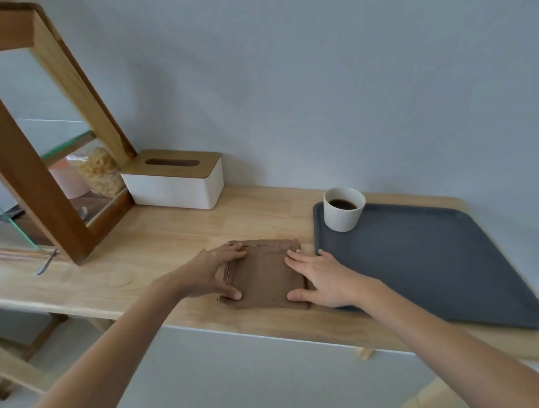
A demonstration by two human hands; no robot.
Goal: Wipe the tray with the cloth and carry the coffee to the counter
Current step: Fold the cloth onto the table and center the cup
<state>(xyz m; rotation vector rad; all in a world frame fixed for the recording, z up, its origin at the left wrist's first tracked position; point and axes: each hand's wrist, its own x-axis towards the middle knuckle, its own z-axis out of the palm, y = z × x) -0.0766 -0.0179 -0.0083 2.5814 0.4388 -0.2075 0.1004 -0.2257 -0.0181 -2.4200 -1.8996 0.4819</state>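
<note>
A folded brown cloth [261, 275] lies flat on the wooden counter [156, 239], just left of a dark grey tray [429, 263]. A white cup of black coffee [343, 208] stands upright in the tray's far left corner. My left hand [211, 275] curls around the cloth's left edge, thumb at the near corner and fingers at the far corner. My right hand [321, 278] lies flat with spread fingers on the cloth's right edge, its heel over the tray's left rim.
A white tissue box with a wooden lid [173, 179] stands at the back left against the wall. A wooden glass-fronted cabinet [35, 155] holding a bag of pasta fills the far left. A metal spoon [46, 263] lies at its foot.
</note>
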